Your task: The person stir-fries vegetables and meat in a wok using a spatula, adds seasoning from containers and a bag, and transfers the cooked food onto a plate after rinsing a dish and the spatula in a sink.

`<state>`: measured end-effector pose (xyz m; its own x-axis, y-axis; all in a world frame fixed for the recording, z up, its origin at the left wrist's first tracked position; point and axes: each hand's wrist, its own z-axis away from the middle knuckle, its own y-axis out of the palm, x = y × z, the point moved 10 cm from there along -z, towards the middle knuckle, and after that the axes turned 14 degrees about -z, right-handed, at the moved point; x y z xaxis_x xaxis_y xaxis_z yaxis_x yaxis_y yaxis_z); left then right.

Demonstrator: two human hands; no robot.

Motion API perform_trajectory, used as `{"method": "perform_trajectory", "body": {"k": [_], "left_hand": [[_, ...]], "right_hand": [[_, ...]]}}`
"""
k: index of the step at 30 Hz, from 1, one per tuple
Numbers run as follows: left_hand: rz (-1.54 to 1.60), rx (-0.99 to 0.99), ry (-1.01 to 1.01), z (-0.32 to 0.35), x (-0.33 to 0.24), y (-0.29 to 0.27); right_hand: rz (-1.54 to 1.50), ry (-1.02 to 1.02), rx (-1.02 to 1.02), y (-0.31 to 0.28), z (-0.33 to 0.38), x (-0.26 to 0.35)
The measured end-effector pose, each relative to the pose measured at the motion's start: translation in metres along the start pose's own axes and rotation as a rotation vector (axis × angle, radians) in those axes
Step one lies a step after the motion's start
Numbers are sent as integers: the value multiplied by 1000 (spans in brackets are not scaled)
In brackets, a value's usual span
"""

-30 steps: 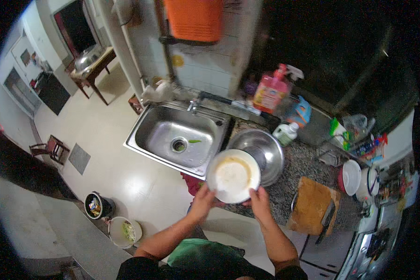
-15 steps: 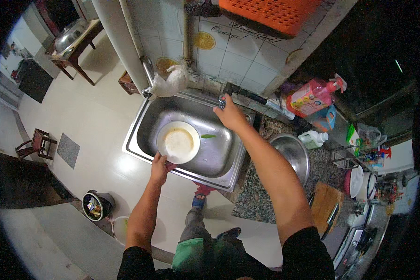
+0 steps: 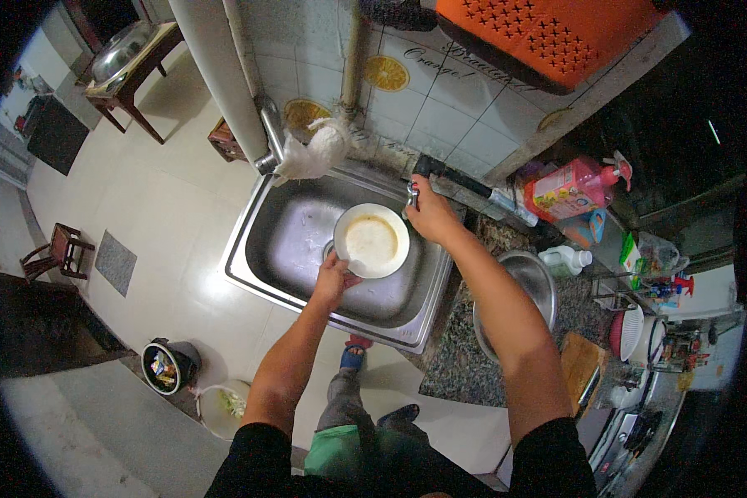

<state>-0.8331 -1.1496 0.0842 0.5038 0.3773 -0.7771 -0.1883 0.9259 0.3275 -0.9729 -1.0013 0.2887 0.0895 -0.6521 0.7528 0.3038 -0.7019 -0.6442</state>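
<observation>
One white dish (image 3: 372, 239), brownish-stained, over the steel sink (image 3: 289, 241), its rim gripped in your left hand (image 3: 331, 280). Your right hand (image 3: 433, 216): curled at the chrome tap (image 3: 411, 196); whether closed around it, I cannot tell.

At one o'clock from the middle of your view, dark slanted script (image 3: 473, 66) stands legibly on the white wall tiles (image 3: 485, 133), running down to the right beneath the orange basket (image 3: 548, 37). Toward twelve o'clock you have more script low on the same tiles, too dim and partly covered to make out. Between two and three o'clock, your pink pump bottle (image 3: 585, 184) bears a printed label (image 3: 563, 194), its print too blurred to read.
</observation>
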Motion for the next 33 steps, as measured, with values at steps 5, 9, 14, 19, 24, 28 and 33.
{"method": "perform_trajectory", "body": {"k": [5, 9, 14, 19, 24, 28, 33], "left_hand": [[-29, 67, 8, -4, -8, 33], [-22, 82, 5, -6, -9, 41], [-17, 101, -2, -4, -12, 45], [-50, 122, -5, 2, -14, 48], [12, 151, 13, -1, -4, 46], [-3, 139, -16, 3, -2, 45], [-9, 147, 25, 3, -1, 43]], "right_hand": [[8, -26, 93, 2, -6, -5], [-20, -31, 115, 1, -7, -4], [-25, -116, 150, 2, -9, -3], [-15, -94, 144, 0, -7, -3], [-50, -80, 144, 1, -7, -3], [-86, -22, 121, -2, -6, -3], [-143, 43, -127, 3, -8, -13]]}}
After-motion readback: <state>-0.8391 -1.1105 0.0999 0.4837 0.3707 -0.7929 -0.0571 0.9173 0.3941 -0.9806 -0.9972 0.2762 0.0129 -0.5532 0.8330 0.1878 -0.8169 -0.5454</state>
